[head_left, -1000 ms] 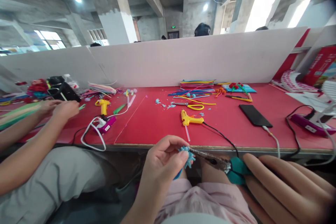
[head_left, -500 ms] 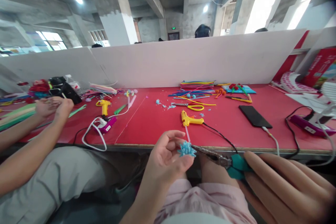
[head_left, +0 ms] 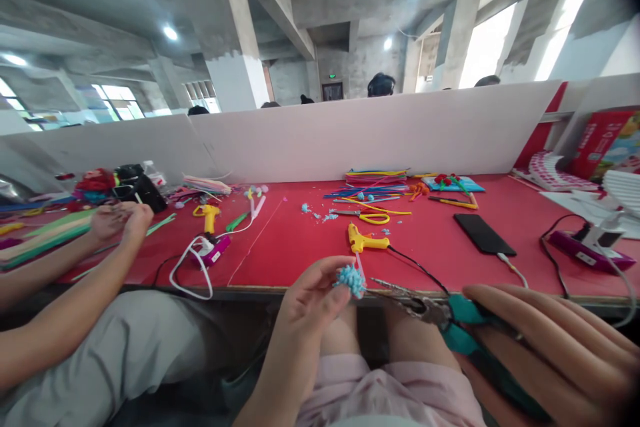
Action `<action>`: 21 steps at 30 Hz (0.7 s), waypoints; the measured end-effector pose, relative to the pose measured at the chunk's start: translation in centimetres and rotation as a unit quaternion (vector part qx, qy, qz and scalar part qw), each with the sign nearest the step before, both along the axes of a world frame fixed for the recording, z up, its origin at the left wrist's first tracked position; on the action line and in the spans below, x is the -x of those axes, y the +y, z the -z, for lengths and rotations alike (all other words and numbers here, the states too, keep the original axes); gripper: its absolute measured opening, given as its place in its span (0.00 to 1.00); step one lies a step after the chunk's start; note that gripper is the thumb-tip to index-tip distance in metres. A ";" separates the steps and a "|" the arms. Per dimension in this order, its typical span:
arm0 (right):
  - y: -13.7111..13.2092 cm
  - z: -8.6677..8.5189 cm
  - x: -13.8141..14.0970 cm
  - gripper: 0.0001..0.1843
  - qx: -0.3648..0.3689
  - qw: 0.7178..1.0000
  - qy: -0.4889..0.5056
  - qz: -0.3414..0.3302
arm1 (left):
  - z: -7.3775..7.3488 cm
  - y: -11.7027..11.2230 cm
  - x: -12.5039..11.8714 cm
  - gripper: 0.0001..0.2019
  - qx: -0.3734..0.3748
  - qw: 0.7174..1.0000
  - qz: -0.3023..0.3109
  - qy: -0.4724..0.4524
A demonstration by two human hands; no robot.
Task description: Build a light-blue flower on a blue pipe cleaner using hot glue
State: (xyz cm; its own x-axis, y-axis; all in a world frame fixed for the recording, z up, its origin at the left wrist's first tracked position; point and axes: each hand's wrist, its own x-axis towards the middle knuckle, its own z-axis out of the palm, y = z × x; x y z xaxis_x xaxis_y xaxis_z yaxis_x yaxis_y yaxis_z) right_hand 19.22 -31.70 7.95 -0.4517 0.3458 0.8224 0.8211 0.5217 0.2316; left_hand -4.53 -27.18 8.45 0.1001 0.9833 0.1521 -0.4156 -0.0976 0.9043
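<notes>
My left hand pinches a small fuzzy blue pompom between thumb and fingertips, just below the table's front edge. My right hand wraps the teal handles of long-nose pliers, whose metal jaws point left and reach the pompom. Both hands hover above my lap in pink shorts. A yellow glue gun lies on the red table right behind them.
Yellow-handled scissors, a pile of coloured pipe cleaners and a black phone on a cable lie on the table. A person's two hands work at the left beside another glue gun. A white partition closes the back.
My left hand has turned the blue pompom and lifted it slightly. The pliers' jaws stay at the pompom. The view has tilted upward a little.
</notes>
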 end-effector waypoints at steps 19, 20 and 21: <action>-0.2 -0.2 -0.1 0.09 0.075 0.996 0.008 -0.048 | 0.5 -0.3 0.0 0.10 -0.069 0.997 0.012 0.037; -0.2 -0.2 -0.1 0.09 0.076 0.996 0.007 -0.049 | 0.5 -0.3 0.0 0.10 -0.070 0.997 0.011 0.039; -0.2 -0.2 -0.1 0.09 0.078 0.996 0.004 -0.051 | 0.5 -0.3 0.0 0.10 -0.070 0.997 0.010 0.041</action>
